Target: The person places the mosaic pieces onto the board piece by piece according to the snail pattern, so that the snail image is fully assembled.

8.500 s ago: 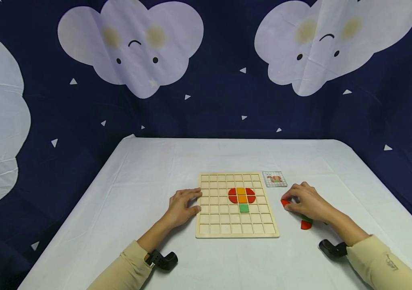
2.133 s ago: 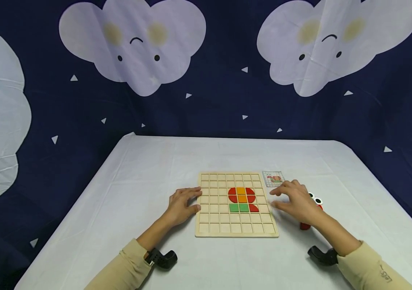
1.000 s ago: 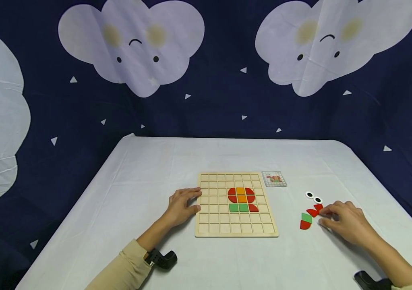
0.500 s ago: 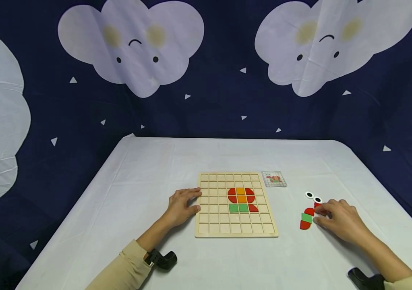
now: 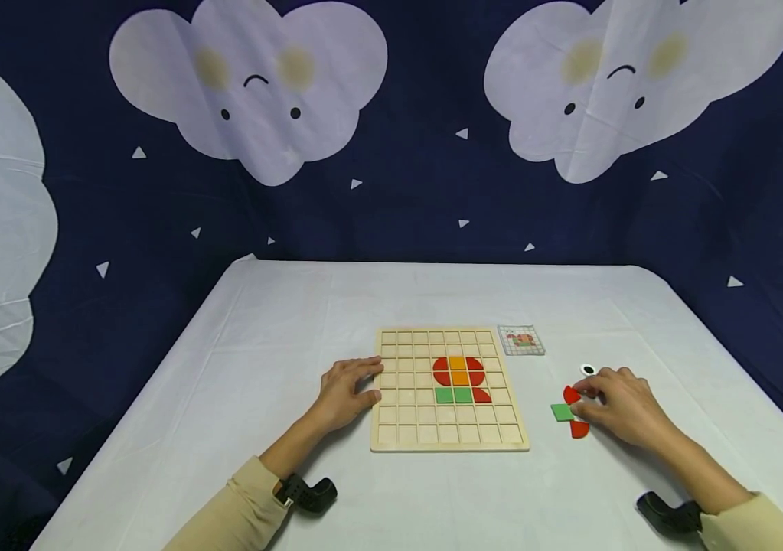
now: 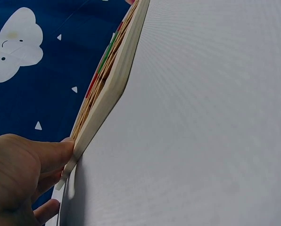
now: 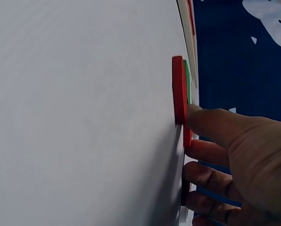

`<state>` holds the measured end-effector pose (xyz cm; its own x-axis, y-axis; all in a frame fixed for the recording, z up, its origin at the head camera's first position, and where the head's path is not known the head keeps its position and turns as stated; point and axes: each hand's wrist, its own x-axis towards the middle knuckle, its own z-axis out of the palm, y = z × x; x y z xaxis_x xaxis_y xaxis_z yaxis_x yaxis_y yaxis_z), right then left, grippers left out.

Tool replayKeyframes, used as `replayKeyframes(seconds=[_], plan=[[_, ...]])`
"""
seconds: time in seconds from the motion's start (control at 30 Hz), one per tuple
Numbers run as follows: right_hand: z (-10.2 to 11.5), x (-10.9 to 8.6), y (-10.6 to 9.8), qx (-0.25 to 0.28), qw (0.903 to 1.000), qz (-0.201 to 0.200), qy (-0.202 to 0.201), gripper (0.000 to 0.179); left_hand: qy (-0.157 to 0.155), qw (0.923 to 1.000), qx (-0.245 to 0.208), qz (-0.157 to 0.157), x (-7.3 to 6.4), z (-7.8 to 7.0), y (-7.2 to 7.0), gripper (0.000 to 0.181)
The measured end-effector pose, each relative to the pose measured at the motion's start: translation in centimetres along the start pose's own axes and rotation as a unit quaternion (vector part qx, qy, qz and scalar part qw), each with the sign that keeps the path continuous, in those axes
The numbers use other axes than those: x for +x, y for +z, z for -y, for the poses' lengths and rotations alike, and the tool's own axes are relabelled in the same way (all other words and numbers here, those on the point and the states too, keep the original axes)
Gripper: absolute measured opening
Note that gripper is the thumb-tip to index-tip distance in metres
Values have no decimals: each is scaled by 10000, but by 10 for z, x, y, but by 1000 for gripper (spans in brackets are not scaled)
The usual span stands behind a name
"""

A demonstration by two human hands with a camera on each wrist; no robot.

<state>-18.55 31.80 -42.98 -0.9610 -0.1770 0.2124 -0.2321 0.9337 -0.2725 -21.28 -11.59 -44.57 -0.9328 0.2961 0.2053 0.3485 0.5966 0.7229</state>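
My left hand point(image 5: 347, 394) rests at the left edge of the gridded wooden board point(image 5: 398, 438), thumb and fingers spread along it. In the left wrist view its thumb point(image 6: 55, 155) touches the board's side. Right of the board, my right hand point(image 5: 621, 405) pinches a red quarter-round tile point(image 5: 571, 395) between thumb and forefinger, low over the table. A green square tile point(image 5: 562, 413) lies left of that thumb, and another red quarter-round tile point(image 5: 579, 430) lies just below it. One black-and-white eye disc point(image 5: 588, 370) shows behind the hand, which hides other pieces.
On the board sit orange squares point(image 5: 458, 370) flanked by red quarter-rounds point(image 5: 476, 370), with green squares point(image 5: 453, 395) and one red tile point(image 5: 481, 395) below. A small pattern card point(image 5: 521, 340) lies by the board's upper right corner. A white cloth point(image 5: 295, 306) covers the table.
The right hand has moved left over the pieces, shifting a red quarter-round and the green square left and covering one eye disc. The left hand stays at the board.
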Motion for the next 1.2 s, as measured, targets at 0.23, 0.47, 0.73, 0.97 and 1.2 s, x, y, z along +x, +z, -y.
replayKeyframes(seconds=[0.23, 0.47, 0.73, 0.97, 1.2], plan=[[5, 3, 2, -35, 9999, -69, -73, 30, 23, 10000, 27, 18, 0, 0, 0, 43], [4, 1, 3, 30, 9999, -97, 52, 26, 27, 10000, -13, 21, -1, -1, -1, 43], [13, 5, -1, 182, 9995, -242, -123, 23, -9, 10000, -5, 21, -1, -1, -1, 42], [48, 18, 1, 393, 9983, -8, -428, 22, -24, 10000, -14, 25, -1, -1, -1, 43], [88, 35, 18, 569, 9918, -102, -1140, 21, 1, 10000, -14, 47, -1, -1, -1, 43]])
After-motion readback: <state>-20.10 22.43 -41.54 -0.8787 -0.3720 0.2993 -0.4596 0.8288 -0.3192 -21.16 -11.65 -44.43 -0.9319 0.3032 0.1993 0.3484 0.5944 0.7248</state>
